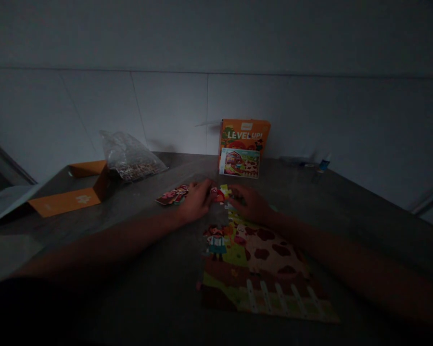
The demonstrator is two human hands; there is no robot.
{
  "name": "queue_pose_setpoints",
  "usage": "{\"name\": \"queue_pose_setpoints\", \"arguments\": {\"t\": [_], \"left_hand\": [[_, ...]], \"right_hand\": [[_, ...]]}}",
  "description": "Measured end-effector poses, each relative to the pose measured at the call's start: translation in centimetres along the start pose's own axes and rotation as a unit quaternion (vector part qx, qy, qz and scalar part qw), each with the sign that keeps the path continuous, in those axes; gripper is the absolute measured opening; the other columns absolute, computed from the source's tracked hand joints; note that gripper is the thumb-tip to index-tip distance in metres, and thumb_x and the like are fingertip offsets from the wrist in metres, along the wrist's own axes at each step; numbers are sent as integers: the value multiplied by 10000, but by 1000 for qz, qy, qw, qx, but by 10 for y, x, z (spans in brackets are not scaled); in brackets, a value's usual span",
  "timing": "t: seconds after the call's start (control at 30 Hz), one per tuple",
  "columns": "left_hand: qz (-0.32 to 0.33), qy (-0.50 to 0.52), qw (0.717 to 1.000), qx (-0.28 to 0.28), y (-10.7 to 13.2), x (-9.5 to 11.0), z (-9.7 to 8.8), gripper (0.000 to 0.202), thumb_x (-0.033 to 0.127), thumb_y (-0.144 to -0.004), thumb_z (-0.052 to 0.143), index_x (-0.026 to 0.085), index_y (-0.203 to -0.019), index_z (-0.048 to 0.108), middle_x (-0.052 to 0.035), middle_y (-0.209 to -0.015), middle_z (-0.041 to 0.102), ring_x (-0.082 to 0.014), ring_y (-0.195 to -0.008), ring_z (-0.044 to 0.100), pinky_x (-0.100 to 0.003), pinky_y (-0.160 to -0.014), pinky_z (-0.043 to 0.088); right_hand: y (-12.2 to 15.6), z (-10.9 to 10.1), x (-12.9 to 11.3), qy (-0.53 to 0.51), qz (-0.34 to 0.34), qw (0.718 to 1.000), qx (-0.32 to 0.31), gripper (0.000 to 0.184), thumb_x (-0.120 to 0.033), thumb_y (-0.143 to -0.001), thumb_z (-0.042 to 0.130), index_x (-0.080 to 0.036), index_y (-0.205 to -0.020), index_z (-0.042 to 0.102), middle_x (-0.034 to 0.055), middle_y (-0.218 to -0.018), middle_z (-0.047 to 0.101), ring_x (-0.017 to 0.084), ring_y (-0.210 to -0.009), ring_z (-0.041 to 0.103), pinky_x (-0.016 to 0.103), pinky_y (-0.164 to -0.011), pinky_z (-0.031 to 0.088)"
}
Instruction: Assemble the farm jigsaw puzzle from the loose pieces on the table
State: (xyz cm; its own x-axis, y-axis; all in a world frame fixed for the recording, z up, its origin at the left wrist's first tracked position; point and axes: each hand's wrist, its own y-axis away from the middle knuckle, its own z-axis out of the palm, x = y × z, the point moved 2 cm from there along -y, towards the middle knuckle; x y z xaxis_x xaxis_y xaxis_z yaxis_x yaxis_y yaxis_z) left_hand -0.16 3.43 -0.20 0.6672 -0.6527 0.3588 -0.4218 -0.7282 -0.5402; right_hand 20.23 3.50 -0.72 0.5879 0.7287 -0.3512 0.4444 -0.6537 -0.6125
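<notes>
The scene is dim. A partly joined farm puzzle (263, 274) with a cow, a fence and a small figure lies on the dark table in front of me. Just beyond its far edge, my left hand (197, 199) and my right hand (250, 202) meet over a red and yellow puzzle piece (222, 193), fingers curled onto it from both sides. A small heap of loose pieces (173, 194) lies beside my left hand.
An orange puzzle box (243, 146) stands against the tiled wall. At the left lie an open orange box tray (70, 197) and a clear plastic bag of pieces (130, 158). A small blue-capped item (324, 164) sits far right. The table's front left corner (14, 250) is close.
</notes>
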Motion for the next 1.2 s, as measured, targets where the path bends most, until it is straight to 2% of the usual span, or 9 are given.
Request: {"name": "queue_pose_setpoints", "arguments": {"t": [0.07, 0.13, 0.2, 0.3, 0.37, 0.47, 0.6, 1.07, 1.2], "left_hand": [[-4, 83, 996, 40, 6, 1, -4, 151, 293, -942, 482, 192, -1044, 527, -67, -974, 669, -217, -919, 626, -385, -888, 456], [-13, 155, 987, 38, 10, 2, -6, 176, 333, -920, 542, 190, -1021, 545, -62, -936, 673, -203, -871, 630, -337, -803, 486], [-37, 212, 976, 21, 12, 2, -8, 227, 358, -894, 589, 183, -1033, 549, -37, -848, 673, -182, -788, 630, -302, -722, 492], [-92, 271, 958, -15, 11, 1, -8, 269, 405, -890, 592, 173, -1022, 561, 2, -712, 662, -157, -662, 616, -267, -626, 474], [-93, 266, 959, -44, 10, 2, -8, 251, 420, -908, 559, 171, -931, 586, 5, -678, 658, -150, -635, 608, -258, -607, 462], [-53, 197, 979, -13, 10, 4, -11, 254, 397, -936, 498, 171, -905, 610, -13, -734, 666, -157, -682, 604, -269, -643, 465], [-31, 159, 986, 34, 12, 3, -14, 247, 336, -944, 438, 168, -949, 620, -56, -884, 691, -195, -824, 630, -309, -753, 486], [-17, 204, 979, 13, 10, -2, -10, 241, 288, -923, 445, 139, -921, 635, -65, -870, 683, -192, -813, 616, -304, -758, 478], [-25, 218, 976, 5, 10, -1, -13, 233, 308, -918, 467, 141, -880, 624, -42, -812, 655, -166, -757, 589, -268, -684, 455]], "right_hand": [[-2, 2, -5, -47, 46, 998, -13, 266, -391, -874, 578, -148, -913, 679, 40, -751, 646, 159, -672, 546, 279, -624, 407], [-4, 5, -10, -76, 72, 994, -33, 371, -449, -878, 562, -152, -669, 638, 1, -583, 540, 127, -570, 449, 261, -537, 320], [-4, 7, -14, -99, 88, 990, -40, 451, -479, -873, 548, -159, -557, 576, -19, -512, 443, 111, -531, 378, 262, -507, 259], [-2, 6, -14, -142, 102, 984, -31, 446, -484, -859, 535, -167, -546, 556, -29, -506, 402, 104, -519, 354, 266, -510, 240], [-2, 4, -12, -172, 106, 979, -28, 456, -492, -850, 527, -177, -521, 512, -32, -501, 381, 102, -510, 342, 270, -514, 241], [-2, 2, -11, -213, 123, 969, -29, 465, -500, -849, 519, -189, -510, 445, -35, -504, 374, 99, -504, 336, 270, -517, 254], [-3, 1, -14, -246, 133, 960, -20, 336, -443, -830, 560, -183, -620, 542, -28, -560, 449, 107, -532, 383, 260, -523, 285], [-2, 4, -12, -238, 120, 962, -53, 336, -430, -807, 588, -178, -599, 510, -36, -552, 422, 95, -532, 373, 252, -520, 279], [-1, 6, -10, -257, 125, 956, -67, 310, -407, -783, 605, -175, -599, 515, -29, -562, 442, 97, -541, 383, 245, -514, 288]]}}
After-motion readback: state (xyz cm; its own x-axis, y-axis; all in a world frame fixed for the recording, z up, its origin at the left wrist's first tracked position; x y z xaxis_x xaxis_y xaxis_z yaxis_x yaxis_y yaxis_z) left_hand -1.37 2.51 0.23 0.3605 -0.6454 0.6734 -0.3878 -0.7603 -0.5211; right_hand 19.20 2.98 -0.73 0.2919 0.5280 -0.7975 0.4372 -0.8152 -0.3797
